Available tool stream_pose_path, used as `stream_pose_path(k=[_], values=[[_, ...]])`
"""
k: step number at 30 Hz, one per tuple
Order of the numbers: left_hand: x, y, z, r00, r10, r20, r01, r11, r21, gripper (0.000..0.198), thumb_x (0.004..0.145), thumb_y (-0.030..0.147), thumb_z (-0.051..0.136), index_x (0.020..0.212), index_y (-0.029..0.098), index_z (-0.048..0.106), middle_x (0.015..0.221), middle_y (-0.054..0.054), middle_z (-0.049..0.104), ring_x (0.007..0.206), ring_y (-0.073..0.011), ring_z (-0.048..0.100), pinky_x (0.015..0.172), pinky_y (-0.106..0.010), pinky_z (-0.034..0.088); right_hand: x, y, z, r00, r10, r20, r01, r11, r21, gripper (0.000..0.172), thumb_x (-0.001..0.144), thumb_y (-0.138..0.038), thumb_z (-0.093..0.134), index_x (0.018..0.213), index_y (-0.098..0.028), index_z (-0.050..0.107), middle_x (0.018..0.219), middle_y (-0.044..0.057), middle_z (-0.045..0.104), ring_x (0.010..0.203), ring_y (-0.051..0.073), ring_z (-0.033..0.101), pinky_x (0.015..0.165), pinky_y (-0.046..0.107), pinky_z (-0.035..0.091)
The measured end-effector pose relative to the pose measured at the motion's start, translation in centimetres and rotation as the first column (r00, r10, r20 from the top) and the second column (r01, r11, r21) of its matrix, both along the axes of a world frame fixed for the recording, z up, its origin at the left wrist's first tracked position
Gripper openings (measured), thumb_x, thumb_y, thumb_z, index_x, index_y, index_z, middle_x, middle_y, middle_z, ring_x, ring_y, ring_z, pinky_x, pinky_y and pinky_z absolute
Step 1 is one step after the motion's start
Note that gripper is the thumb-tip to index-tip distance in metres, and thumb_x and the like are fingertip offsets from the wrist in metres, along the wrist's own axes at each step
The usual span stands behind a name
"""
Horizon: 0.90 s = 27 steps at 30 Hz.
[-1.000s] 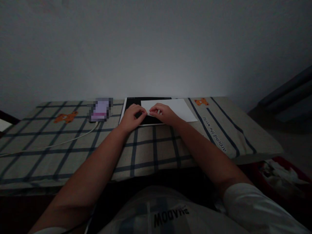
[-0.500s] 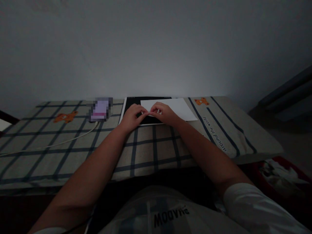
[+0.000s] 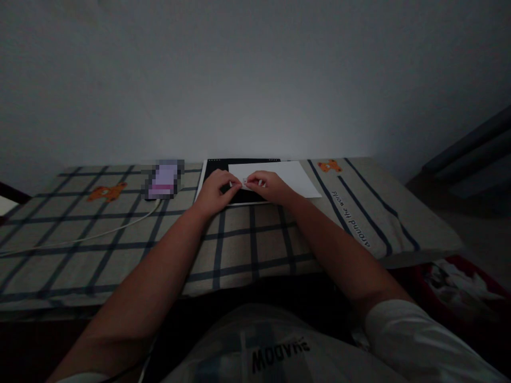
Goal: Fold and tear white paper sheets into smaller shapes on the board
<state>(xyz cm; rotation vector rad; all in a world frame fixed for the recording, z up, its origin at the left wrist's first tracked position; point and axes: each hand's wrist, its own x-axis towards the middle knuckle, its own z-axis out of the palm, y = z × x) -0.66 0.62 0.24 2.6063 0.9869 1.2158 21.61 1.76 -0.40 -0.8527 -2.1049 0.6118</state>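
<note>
"Head view: where is the small white piece (image 3: 245,182) in the middle?"

"Right between the fingertips. The bare left hand (image 3: 216,193) sits at nine o'clock from it, the bare right hand (image 3: 272,185) at three."

"Is either hand free?"

"Apparently not — each seems to pinch the piece between thumb and fingers, tips almost meeting."

"Its long axis?"

"Too small to tell."

"And the plain white rectangular sheet, apparently paper (image 3: 297,178)?"

"It spreads from twelve round to three o'clock of the piece, its long side running roughly nine to three. The right hand is nearer, lying across the sheet's near part — whether it presses there, I can't tell."

"What's underneath?"

"A flat black rectangular board with a white border (image 3: 212,169), partly covered by the sheet and bare mostly at ten o'clock. Beneath that, a beige cloth with dark blue checks (image 3: 237,246). The lilac-screened phone (image 3: 165,175) lies at nine, well apart from the left hand."
</note>
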Motion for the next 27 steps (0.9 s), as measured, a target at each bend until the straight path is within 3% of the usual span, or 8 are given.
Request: stream_pose_path(k=[11,23,27], values=[[0.09,-0.15,0.18,0.999,0.033,-0.010,-0.033,0.999,-0.041,0.023,0.094,0.041,0.056,0.086,0.023,0.067,0.085,-0.005,0.071,0.086,-0.0223,0.060,0.082,-0.040,0.047,-0.12,-0.48,0.33,1.000,-0.004,-0.019,0.002,0.998,-0.066,0.023,0.087,-0.040,0.063,0.088,-0.017,0.066,0.082,0.002,0.065,0.071,0.014,0.052,0.067,0.029,0.041],[0.21,0.27,-0.21,0.997,-0.012,-0.071,0.010,1.000,-0.029,0.032,0.096,0.051,0.056,0.087,0.023,0.070,0.089,-0.005,0.074,0.087,-0.0221,0.061,0.083,-0.039,0.047,-0.15,-0.13,-0.07,1.000,0.005,-0.020,-0.005,1.000,-0.011,0.033,0.089,-0.049,0.066,0.095,-0.017,0.070,0.090,0.005,0.069,0.076,0.016,0.055,0.071,0.031,0.043],[0.19,0.33,-0.26,0.998,0.005,-0.069,-0.008,0.999,-0.045,0.036,0.096,0.054,0.054,0.089,0.023,0.070,0.090,-0.006,0.073,0.088,-0.0227,0.061,0.083,-0.039,0.047,-0.19,-0.14,0.03,1.000,-0.008,0.010,0.008,1.000,0.003,0.027,0.091,-0.044,0.066,0.092,-0.018,0.071,0.089,0.004,0.068,0.076,0.016,0.054,0.072,0.031,0.043]])
